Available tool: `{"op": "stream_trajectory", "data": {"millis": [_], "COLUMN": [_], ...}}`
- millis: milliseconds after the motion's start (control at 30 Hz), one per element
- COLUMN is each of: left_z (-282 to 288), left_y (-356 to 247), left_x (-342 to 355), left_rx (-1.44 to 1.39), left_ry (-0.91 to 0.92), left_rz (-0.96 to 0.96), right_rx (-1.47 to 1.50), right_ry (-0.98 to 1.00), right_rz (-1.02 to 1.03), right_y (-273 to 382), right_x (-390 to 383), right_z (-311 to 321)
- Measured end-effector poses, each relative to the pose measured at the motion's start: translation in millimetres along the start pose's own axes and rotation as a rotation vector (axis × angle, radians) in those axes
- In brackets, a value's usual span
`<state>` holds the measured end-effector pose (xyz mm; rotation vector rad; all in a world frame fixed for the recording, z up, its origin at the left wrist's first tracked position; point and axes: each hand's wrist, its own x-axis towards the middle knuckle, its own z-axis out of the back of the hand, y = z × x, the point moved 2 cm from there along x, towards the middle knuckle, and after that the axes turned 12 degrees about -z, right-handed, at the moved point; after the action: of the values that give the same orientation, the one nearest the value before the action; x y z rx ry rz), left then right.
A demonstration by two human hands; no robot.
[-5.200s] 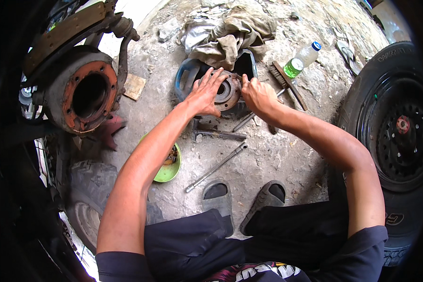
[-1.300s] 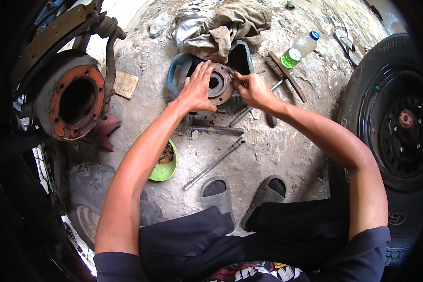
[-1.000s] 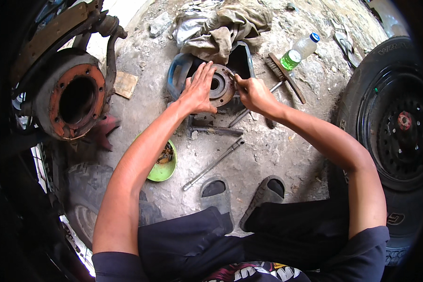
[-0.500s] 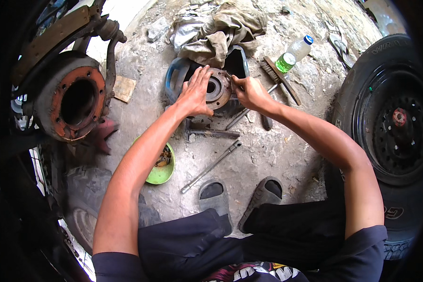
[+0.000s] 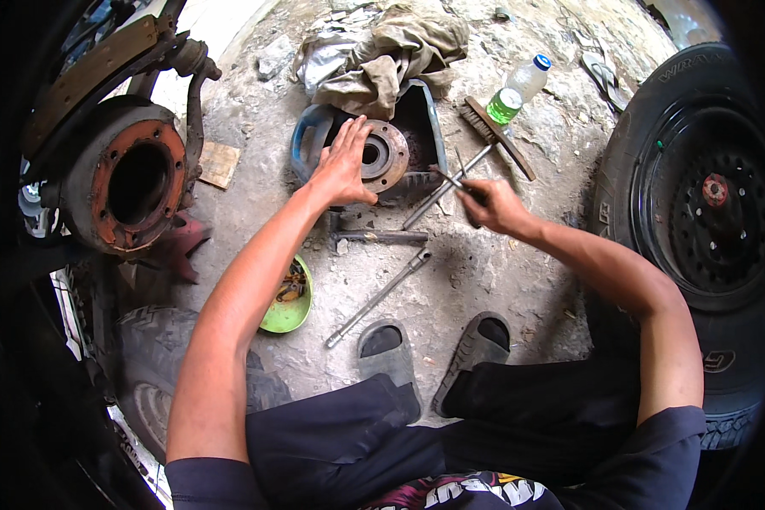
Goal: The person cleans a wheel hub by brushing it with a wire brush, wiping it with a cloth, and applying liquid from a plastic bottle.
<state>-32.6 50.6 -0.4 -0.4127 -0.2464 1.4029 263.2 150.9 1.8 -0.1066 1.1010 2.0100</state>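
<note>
A round metal wheel hub (image 5: 392,158) with bolt holes and a central bore rests in a blue-rimmed cut-open plastic container (image 5: 440,127). My left hand (image 5: 342,168) grips the hub's left side, fingers stretched over the face and thumb at the near edge. Right of the container, my right hand (image 5: 491,205) is closed around a thin dark tool (image 5: 447,176), its tip pointing toward the hub. The fingers hide most of that tool, so its kind is unclear. Beneath this hand, a long metal rod (image 5: 429,208) lies slantwise on the ground.
A wooden wire brush (image 5: 510,144) and a clear bottle with green liquid (image 5: 506,106) lie to the right. Rags (image 5: 408,51) are heaped behind. Nearer are a hammer (image 5: 382,237), a socket bar (image 5: 378,297) and a green bowl (image 5: 293,316). A brake drum (image 5: 123,183) and tire (image 5: 654,127) flank me.
My right hand has moved away from the hub's right edge, toward me and right, with the thin tool in it. My left hand stays on the hub. The view has shifted slightly.
</note>
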Motion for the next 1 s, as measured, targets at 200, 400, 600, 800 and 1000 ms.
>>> {"op": "stream_trajectory", "data": {"millis": [200,400,600,800,1000], "left_z": [0.8,1.9,-0.6,-5.4,-22.4], "left_y": [-6.1,0.1,-2.8,-4.8,-9.5], "left_x": [4.2,0.1,7.6,-6.4,-7.7], "left_rx": [0.014,0.025,0.022,-0.029,-0.056], "left_ry": [0.039,0.039,0.096,-0.042,-0.224], "left_rz": [0.03,0.021,0.034,0.125,0.204], "right_rx": [-0.687,-0.511,-0.037,0.216,-0.082], "right_ry": [0.071,-0.413,-0.872,-0.8,-0.769], "right_rz": [0.286,0.117,-0.227,-0.108,0.148], "right_y": [-65.9,-82.4,-88.5,-51.0,-15.4], "right_x": [12.6,42.6,105.9,133.6,119.7], "right_z": [57.1,89.4,134.0,144.4,133.1]}}
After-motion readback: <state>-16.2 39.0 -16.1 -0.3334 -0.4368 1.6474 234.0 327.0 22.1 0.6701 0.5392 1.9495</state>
